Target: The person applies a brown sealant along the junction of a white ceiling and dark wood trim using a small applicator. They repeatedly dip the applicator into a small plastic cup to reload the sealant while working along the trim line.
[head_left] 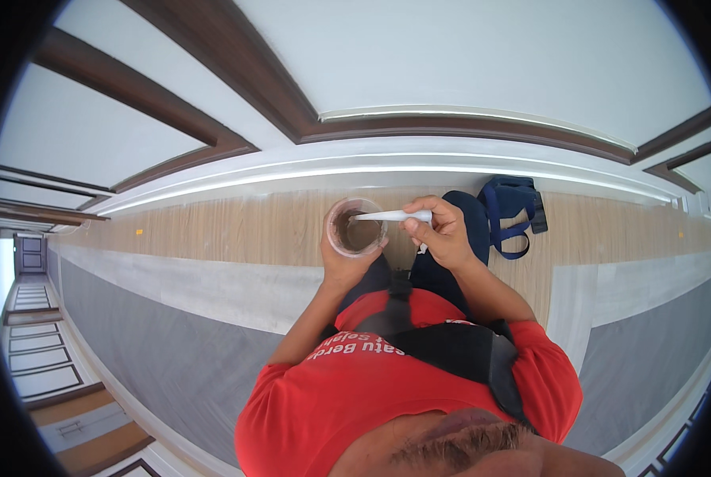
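Note:
My left hand [333,256] is wrapped round a round, see-through plastic cup [381,232] held up in front of my knees. Brown, thick-looking stuff [361,234] lies inside it. Between thumb and fingers, my right hand [444,230] grips a white tapered stick [391,215], somewhat like a nozzle. Its wide end is at my fingers, and the thin end reaches left over the rim into the cup's mouth. Whether the tip touches the brown stuff I cannot tell.
A dark blue bag [511,193] with a strap lies right of my knee. Ahead runs a white wall [482,63] with dark brown trim [451,125] and a white baseboard [292,168]. Pale wood flooring [236,230] meets a grey strip [180,318] behind me.

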Demonstrator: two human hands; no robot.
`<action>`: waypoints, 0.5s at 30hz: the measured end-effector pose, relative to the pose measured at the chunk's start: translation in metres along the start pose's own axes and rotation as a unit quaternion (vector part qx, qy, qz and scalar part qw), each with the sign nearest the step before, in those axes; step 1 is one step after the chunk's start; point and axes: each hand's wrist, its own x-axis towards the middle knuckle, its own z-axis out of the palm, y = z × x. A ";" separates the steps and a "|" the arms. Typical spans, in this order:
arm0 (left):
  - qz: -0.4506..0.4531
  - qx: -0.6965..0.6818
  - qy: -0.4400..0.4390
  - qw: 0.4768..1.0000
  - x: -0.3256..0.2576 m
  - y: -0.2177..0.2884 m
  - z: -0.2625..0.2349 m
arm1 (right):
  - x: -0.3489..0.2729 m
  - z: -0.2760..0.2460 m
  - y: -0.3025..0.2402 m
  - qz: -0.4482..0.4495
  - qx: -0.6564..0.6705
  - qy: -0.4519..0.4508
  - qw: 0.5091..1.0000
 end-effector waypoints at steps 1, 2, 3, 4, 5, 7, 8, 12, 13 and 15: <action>0.003 0.007 0.005 1.000 0.000 0.002 -0.001 | 0.001 0.001 0.001 -0.006 0.003 0.001 1.000; 0.006 0.011 0.007 1.000 0.001 0.003 0.001 | 0.000 0.000 0.001 -0.003 0.005 -0.001 1.000; 0.009 0.015 0.009 1.000 0.001 0.004 0.002 | 0.000 -0.002 0.002 -0.001 0.006 -0.003 1.000; 0.009 0.007 0.012 1.000 0.001 0.005 0.002 | 0.000 -0.003 0.002 0.001 0.008 -0.004 1.000; 0.010 -0.001 0.014 1.000 0.001 0.005 0.003 | 0.000 -0.003 0.003 0.002 0.011 -0.005 1.000; 0.006 -0.011 0.012 1.000 0.001 0.004 0.004 | 0.000 -0.003 0.003 0.003 0.016 -0.006 1.000; 0.002 -0.013 0.009 1.000 0.000 0.003 0.003 | 0.000 -0.003 0.003 0.003 0.015 -0.007 1.000; -0.002 -0.003 0.008 1.000 -0.001 0.002 0.002 | 0.000 -0.004 0.004 0.005 0.010 -0.010 1.000; 0.003 0.001 0.008 1.000 -0.001 0.001 0.001 | 0.000 -0.003 0.004 0.006 0.008 -0.009 1.000; 0.017 0.010 0.007 1.000 0.001 0.000 0.003 | -0.001 -0.002 0.002 0.001 0.006 -0.006 1.000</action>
